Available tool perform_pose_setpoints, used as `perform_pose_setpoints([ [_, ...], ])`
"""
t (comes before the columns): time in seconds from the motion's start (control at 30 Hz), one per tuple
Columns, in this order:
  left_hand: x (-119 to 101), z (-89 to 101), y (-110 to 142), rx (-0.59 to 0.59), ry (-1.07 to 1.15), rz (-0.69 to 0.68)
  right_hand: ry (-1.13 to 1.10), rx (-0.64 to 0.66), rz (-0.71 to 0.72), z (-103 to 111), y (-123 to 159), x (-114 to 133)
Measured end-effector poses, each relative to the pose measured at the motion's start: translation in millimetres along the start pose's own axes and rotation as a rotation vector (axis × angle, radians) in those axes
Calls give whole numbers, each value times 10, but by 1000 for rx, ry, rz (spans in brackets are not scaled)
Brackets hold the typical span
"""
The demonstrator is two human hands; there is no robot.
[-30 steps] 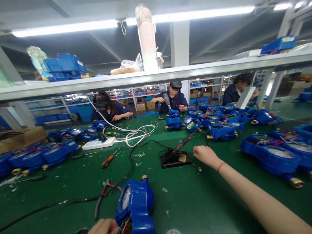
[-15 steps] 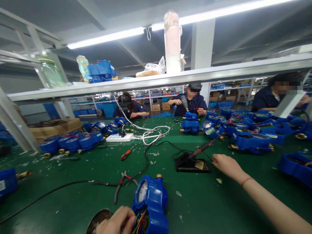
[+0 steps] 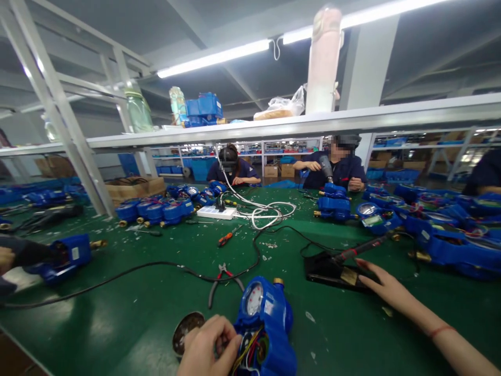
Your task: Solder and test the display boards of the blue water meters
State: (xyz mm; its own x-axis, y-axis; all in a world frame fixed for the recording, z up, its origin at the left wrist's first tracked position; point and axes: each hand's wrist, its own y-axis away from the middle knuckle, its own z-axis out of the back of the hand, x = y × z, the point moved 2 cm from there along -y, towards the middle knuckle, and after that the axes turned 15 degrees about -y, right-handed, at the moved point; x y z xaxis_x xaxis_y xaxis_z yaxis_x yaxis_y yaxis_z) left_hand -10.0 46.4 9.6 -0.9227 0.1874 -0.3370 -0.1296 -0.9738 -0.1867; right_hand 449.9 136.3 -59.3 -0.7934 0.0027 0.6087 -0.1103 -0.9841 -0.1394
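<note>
A blue water meter [image 3: 270,318] with a round dial and exposed coloured wires lies at the front centre. My left hand [image 3: 213,344] is closed at its left edge, thumb and fingers pressed together beside the wires; what they pinch is hidden. A small round metal tin [image 3: 188,329] sits just behind that hand. My right hand [image 3: 387,290] is open, fingers stretched toward the soldering iron [image 3: 362,248]. The iron rests in a black stand [image 3: 319,269] with a yellowish sponge [image 3: 349,275], and my fingertips are at the stand's right edge.
Pliers [image 3: 223,279] and an orange screwdriver [image 3: 229,236] lie behind the meter, with a black cable [image 3: 144,265] crossing the green table. A white power strip [image 3: 215,212] and several blue meters [image 3: 457,235] stand farther back. Co-workers sit opposite; another person's hand [image 3: 6,260] is at the left.
My right hand has gone from closed to open, fingers now extended beside the iron's stand. The view has turned left, bringing another person's hand and tool into sight. My left hand stays by the meter.
</note>
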Motion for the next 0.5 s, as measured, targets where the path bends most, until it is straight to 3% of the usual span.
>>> perform_pose_setpoints([
  [0.2, 20, -17, 12, 52, 64, 63, 63, 57, 15, -79, -40, 14],
  [0.5, 38, -22, 84, -29, 206, 62, 124, 144, -4, -278, -494, 287],
])
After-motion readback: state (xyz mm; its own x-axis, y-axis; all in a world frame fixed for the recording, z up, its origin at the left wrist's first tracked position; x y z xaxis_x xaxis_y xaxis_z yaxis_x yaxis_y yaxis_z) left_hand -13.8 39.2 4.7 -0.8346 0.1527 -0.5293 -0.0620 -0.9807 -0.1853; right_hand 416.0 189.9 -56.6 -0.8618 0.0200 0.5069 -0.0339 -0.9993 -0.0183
